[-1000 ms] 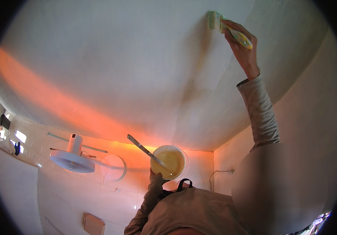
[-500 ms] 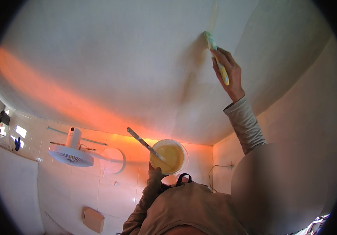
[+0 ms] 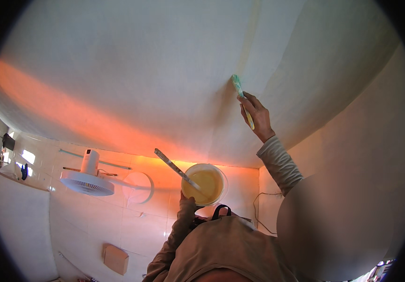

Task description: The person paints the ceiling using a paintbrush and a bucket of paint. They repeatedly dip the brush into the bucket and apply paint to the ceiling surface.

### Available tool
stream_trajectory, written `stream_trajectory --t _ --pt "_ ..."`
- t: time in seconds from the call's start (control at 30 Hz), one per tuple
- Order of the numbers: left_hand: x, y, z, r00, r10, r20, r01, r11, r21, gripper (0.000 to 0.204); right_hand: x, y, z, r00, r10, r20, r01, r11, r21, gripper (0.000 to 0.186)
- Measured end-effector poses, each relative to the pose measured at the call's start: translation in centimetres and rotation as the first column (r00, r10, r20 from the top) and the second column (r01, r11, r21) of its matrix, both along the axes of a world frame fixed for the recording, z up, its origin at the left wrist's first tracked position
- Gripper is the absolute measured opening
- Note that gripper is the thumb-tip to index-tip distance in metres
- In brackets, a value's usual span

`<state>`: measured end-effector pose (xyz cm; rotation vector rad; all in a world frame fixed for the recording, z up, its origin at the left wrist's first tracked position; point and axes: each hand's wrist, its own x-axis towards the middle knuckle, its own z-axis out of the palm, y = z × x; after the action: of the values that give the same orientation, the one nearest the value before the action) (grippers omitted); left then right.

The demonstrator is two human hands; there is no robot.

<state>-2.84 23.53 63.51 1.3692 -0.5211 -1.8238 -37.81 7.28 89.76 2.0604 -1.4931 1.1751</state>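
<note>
My right hand [image 3: 258, 115] is closed round the yellowish handle of a paintbrush [image 3: 242, 95]. The brush's green-stained head touches the pale wall [image 3: 165, 70], where a faint yellowish stripe [image 3: 249, 42] runs upward from the bristles. Low in front of my body, my left hand [image 3: 188, 201] grips the side of a white bucket [image 3: 224, 184], its fingers partly hidden by the bucket. Pale yellow paint [image 3: 209, 181] lies inside. A paint-spotted stick [image 3: 174, 164] leans in the paint, its upper end sticking out past the rim to the left.
A white standing fan [image 3: 87, 181] with a round base [image 3: 139, 187] stands on the tiled floor [image 3: 150, 218] to the left. Behind it lies a thin bluish pole [image 3: 113, 164]. A cardboard box [image 3: 115, 259] sits nearer. A cable [image 3: 256, 211] runs along the right corner.
My right hand has drawn the brush down the wall and slightly left, and the yellowish stripe above it is longer. My left hand keeps the bucket in nearly the same place.
</note>
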Motion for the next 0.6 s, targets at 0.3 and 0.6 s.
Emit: stream_trajectory --t 0.3,0.6 --pt "-0.1 -0.2 1.1 0.998 -0.023 0.055 0.021 0.999 0.035 0.080 0.0 0.5 4.3 1.000 0.000 -0.010 -0.001 0.997 -0.074 0.036" --pt "0.4 -0.2 -2.5 0.998 -0.017 0.052 0.017 1.000 -0.004 0.080 -0.8 0.5 3.3 0.996 -0.093 0.008 0.094 0.991 -0.095 0.045"
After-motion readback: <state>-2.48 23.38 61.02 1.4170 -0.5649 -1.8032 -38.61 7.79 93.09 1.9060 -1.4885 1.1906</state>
